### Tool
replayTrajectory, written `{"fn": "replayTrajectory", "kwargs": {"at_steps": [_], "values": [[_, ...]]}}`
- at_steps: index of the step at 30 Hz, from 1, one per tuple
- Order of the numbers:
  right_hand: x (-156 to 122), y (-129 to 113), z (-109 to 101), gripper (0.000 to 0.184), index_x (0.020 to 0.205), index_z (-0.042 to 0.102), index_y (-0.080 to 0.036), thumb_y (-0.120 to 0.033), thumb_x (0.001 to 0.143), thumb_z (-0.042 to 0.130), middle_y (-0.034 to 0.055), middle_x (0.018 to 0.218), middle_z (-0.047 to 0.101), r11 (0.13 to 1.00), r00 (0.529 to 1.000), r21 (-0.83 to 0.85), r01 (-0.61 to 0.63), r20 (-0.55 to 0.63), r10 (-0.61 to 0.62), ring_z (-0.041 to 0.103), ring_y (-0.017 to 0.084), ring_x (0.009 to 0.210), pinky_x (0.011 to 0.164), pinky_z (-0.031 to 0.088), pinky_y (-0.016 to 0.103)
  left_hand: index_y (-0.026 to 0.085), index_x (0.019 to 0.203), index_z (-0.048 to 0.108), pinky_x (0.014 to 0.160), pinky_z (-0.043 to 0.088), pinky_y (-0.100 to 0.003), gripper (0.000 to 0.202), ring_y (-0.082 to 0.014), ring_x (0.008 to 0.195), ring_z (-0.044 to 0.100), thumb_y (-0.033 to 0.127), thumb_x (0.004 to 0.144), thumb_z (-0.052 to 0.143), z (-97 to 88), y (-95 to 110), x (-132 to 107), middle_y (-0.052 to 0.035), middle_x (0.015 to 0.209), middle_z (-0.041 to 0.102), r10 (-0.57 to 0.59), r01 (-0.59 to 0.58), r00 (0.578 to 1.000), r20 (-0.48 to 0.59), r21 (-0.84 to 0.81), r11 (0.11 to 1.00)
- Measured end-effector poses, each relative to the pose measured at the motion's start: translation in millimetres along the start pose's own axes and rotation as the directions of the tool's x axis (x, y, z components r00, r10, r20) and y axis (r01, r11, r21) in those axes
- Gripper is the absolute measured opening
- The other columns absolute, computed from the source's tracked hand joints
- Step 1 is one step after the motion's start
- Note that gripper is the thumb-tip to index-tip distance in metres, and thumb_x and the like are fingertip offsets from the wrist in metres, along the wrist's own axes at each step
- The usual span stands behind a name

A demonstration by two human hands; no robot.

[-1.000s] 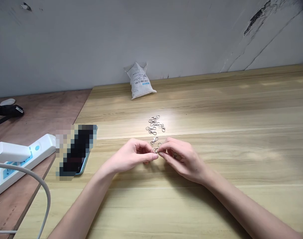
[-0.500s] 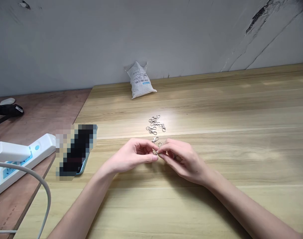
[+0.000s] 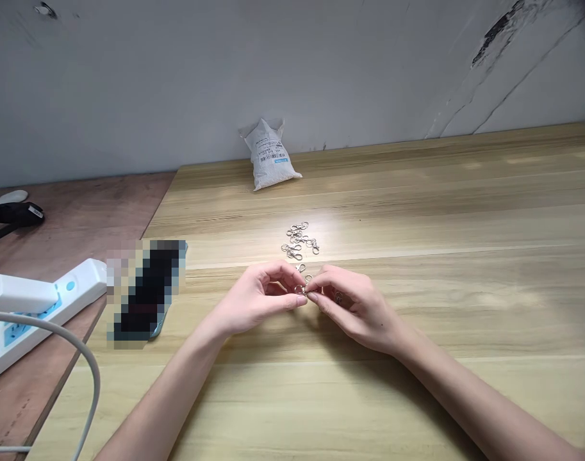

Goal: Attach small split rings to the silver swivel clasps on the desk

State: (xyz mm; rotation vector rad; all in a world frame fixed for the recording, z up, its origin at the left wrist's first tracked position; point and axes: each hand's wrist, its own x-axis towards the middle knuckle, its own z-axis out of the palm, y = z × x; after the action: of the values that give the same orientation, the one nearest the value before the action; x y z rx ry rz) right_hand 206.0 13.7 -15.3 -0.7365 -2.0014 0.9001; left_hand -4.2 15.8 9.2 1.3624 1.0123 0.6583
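Observation:
My left hand (image 3: 266,298) and my right hand (image 3: 352,307) meet just above the table, fingertips close together. Between them is a small silver lobster clasp with a ring (image 3: 298,290), partly covered by fingers. The right thumb and index finger pinch its right end; the left thumb rests at the ring, with the left index finger curled above. Beyond the fingertips lies a single lobster clasp (image 3: 300,267), and a loose metal ring (image 3: 308,279) shows by my right fingers. Another small metal piece (image 3: 339,297) is partly visible under my right hand.
Farther back lies a cluster of several silver clasps (image 3: 299,238). A white plastic parcel (image 3: 273,160) leans near the wall. To the left are a pixelated phone (image 3: 150,291), a white power strip (image 3: 83,285) with a grey cable (image 3: 88,358), and a black object (image 3: 16,214).
The left index finger has lifted slightly away from the thumb, and the ring between the fingertips shows more clearly. Both hands stay in nearly the same place.

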Motion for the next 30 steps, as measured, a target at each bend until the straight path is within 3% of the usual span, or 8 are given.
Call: {"fn": "replayTrajectory", "kwargs": {"at_steps": [19,24,30], "values": [[-0.7,-0.1,0.7,0.010,0.096,0.063,-0.017,-0.016,0.093,0.054,0.0010,0.079,0.061,0.997,0.994,0.045,-0.069,0.084,0.065,0.051,0.010,0.064,0.058,0.039,0.025,0.014,0.077,0.063,0.068,0.049,-0.024,0.018,-0.0103,0.071,0.061,0.023,0.073,0.079,-2.1,0.8,1.5,-0.0010,0.077,0.065,-0.103,0.109,0.992,0.072,-0.087,0.990],[-0.1,-1.0,0.0,0.010,0.095,0.064,-0.017,-0.017,0.093,0.054,0.0009,0.077,0.060,0.992,0.991,0.055,-0.109,0.079,0.105,0.048,0.011,0.062,0.056,0.039,0.024,0.014,0.074,0.067,0.065,0.046,-0.024,0.015,-0.0100,0.069,0.057,0.024,0.074,0.078,-2.4,-0.8,2.1,-0.0007,0.075,0.064,-0.042,0.044,0.999,0.035,-0.088,0.995],[0.6,-1.2,-1.4,0.010,0.094,0.064,-0.018,-0.017,0.093,0.055,0.0003,0.077,0.060,0.987,0.990,0.092,-0.131,0.055,0.126,0.046,0.010,0.060,0.054,0.038,0.023,0.017,0.079,0.075,0.065,0.044,-0.025,0.013,-0.0116,0.069,0.056,0.030,0.078,0.076,-2.5,0.0,1.3,-0.0030,0.078,0.065,0.032,-0.031,0.999,-0.020,0.022,0.999]]}}
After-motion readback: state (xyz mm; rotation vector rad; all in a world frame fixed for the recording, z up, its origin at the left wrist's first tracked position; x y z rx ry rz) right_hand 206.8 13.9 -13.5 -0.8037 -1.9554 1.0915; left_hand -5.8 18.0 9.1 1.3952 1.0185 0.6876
